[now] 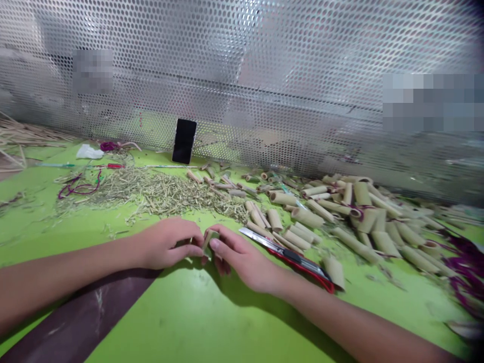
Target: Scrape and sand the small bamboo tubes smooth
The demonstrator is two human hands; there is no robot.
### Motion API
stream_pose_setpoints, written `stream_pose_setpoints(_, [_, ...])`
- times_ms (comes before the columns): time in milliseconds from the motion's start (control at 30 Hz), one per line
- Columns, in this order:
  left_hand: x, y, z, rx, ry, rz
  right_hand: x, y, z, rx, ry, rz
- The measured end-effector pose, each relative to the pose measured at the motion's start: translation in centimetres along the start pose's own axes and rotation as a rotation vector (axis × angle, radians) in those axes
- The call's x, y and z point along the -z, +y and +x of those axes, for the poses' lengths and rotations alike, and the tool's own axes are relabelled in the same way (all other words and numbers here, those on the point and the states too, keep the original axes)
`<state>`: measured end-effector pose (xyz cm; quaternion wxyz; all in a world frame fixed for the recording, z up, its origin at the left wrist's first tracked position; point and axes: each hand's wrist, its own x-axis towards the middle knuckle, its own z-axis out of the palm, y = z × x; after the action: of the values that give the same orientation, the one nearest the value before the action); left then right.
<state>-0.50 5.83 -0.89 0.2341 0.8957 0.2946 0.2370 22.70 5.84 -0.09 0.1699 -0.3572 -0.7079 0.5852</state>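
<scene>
My left hand and my right hand meet over the green table. Together they pinch a small pale rolled leaf piece between their fingertips. Both hands have their fingers closed on it. A utility knife with a red handle and bare blade lies just right of my right hand, untouched. Beyond it spreads a pile of rolled pale tubes.
A heap of dry trimmed scraps lies behind my hands. A black phone leans against the perforated metal screen. Purple bands lie at the right edge, purple string and thin sticks at the left.
</scene>
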Motion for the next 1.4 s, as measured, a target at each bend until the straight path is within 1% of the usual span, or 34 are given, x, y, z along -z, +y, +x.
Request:
stream_pose_setpoints(100, [-0.1,0.2,0.1,0.103,-0.038,-0.024,-0.2,0.1,0.0,-0.015,0.035,0.013])
stream_pose_setpoints(167, [-0.1,0.3,0.1,0.121,-0.061,0.0,-0.3,0.2,0.0,-0.021,0.058,0.002])
stream_pose_setpoints(267, [-0.2,0.6,0.0,0.083,-0.055,0.062,-0.6,0.1,0.0,-0.029,0.078,-0.045])
stream_pose_setpoints(433, [-0.5,1.0,-0.3,-0.026,-0.03,0.208,-0.7,-0.3,0.1,-0.04,0.085,-0.069])
stream_pose_setpoints(600, [-0.7,1.1,-0.4,-0.069,-0.01,0.322,-0.8,-0.3,0.2,-0.034,0.101,-0.118])
stream_pose_setpoints(800, [-0.8,1.0,-0.3,-0.071,-0.016,0.372,-1.0,0.0,0.3,-0.021,0.108,-0.118])
stream_pose_setpoints(1067, [-1.5,1.8,-0.4,-0.01,0.029,0.475,-1.4,-0.4,0.4,-0.032,0.19,-0.114])
stream_pose_setpoints(1267, [-1.6,1.6,-0.2,-0.037,0.082,0.423,-1.3,-0.4,0.5,-0.01,0.161,-0.073])
stream_pose_setpoints(1400, [-1.4,1.3,0.0,-0.076,0.101,0.416,-1.1,-0.3,0.5,-0.024,0.129,-0.076])
